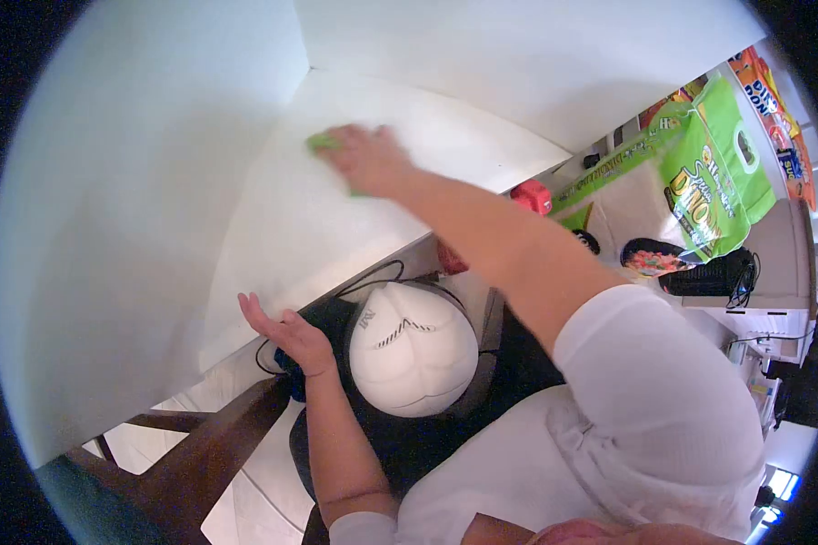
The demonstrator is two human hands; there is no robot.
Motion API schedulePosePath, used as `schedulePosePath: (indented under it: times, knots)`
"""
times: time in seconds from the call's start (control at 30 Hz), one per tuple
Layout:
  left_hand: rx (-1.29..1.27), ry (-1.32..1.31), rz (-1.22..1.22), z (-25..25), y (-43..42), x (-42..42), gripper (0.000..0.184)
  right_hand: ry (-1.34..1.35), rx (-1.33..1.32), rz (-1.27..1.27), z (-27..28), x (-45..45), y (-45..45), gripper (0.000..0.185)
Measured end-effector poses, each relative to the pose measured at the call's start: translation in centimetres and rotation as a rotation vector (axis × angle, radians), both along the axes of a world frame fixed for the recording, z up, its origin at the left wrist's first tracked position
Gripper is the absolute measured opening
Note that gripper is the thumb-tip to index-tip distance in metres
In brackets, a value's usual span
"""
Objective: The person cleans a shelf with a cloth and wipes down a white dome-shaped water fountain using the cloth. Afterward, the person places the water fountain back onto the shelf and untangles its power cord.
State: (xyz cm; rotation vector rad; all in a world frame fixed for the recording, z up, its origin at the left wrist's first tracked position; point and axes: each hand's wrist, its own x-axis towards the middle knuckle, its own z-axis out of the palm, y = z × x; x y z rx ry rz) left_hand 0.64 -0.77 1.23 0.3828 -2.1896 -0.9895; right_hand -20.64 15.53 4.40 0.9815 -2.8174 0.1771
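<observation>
My right hand is closed round a green cloth, pressed to the white inner surface of a shelf or cabinet; motion blurs the fingers slightly. Green shows on two sides of the hand. Lower down, my left hand is at the front edge of that white surface, palm turned up and fingers apart, with nothing in it. Between my arms, below the edge, is a rounded white object with dark line markings.
At the right stands a green and white bag, with orange packets behind it. A red object is beside my right forearm. Dark cables run under the edge. Brown wooden legs are at lower left.
</observation>
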Motion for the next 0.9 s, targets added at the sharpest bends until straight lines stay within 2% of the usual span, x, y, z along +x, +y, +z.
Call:
schedulePosePath:
  times: [0.03,0.1,0.17,0.2,0.3,0.5,0.57,0.6,0.7,0.8,0.9]
  knots:
    - [-0.021,-0.021,-0.021,0.1,0.2,-0.1,0.058,0.068,0.007,-0.052,-1.0,-0.6,2.9,0.057]
    - [-0.031,-0.01,-0.05,-0.1,0.2,-0.3,0.057,-0.031,0.142,-0.217,1.2,-0.1,8.1,0.063]
    - [-0.033,0.006,-0.063,-0.1,0.5,-0.2,0.057,-0.03,0.195,-0.348,0.8,0.4,13.5,0.064]
    - [-0.031,0.016,-0.06,0.0,0.7,-0.2,0.056,-0.079,0.257,-0.418,0.7,0.9,16.2,0.052]
    - [-0.014,0.019,-0.067,0.7,1.0,0.0,0.055,-0.097,0.254,-0.595,-0.5,2.4,23.1,0.043]
    - [-0.125,0.033,-0.123,1.6,0.8,1.3,0.051,-0.209,0.112,-0.707,0.2,5.3,27.5,0.045]
    - [-0.134,0.04,-0.123,2.0,0.9,1.9,0.049,-0.09,0.316,-0.631,-1.8,4.2,29.6,0.044]
    - [-0.13,0.045,-0.117,2.1,0.9,2.4,0.048,-0.027,0.423,-0.593,-1.0,4.2,29.6,0.044]
    - [-0.085,0.071,-0.101,2.5,1.2,3.4,0.044,-0.127,0.49,-0.586,1.5,4.2,29.7,0.04]
    - [-0.024,0.092,-0.067,3.0,1.4,4.2,0.041,-0.1,0.709,-0.588,0.9,3.6,30.0,0.03]
    - [0.027,0.051,-0.059,4.6,1.5,6.4,0.038,-0.172,0.736,-0.607,1.1,3.6,30.2,0.028]
